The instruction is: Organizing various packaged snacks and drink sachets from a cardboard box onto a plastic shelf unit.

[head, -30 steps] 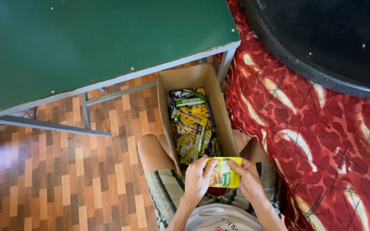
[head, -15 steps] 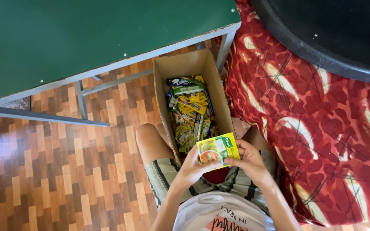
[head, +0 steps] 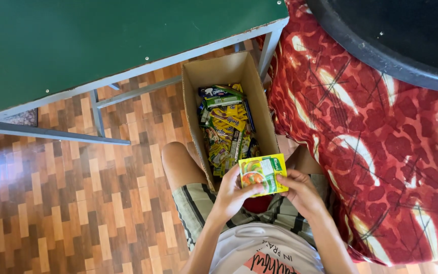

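Lifted slightly and turned flatter since the earlier frames, the yellow-green packet now faces up between both hands. Left hand grips its left edge, thumb on top; right hand pinches its right edge. Just beyond the hands, an open cardboard box holds glossy sachets. Beyond that stands a green table; a patterned red cloth lies to the right.

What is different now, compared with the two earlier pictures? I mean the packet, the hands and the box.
The yellow-green packet sat low over the lap; both hands have lifted it a little toward the cardboard box and turned its printed face more toward the camera. The left hand and right hand keep their grip, nothing was let go. The box of sachets, the green table and the red cloth stayed put.
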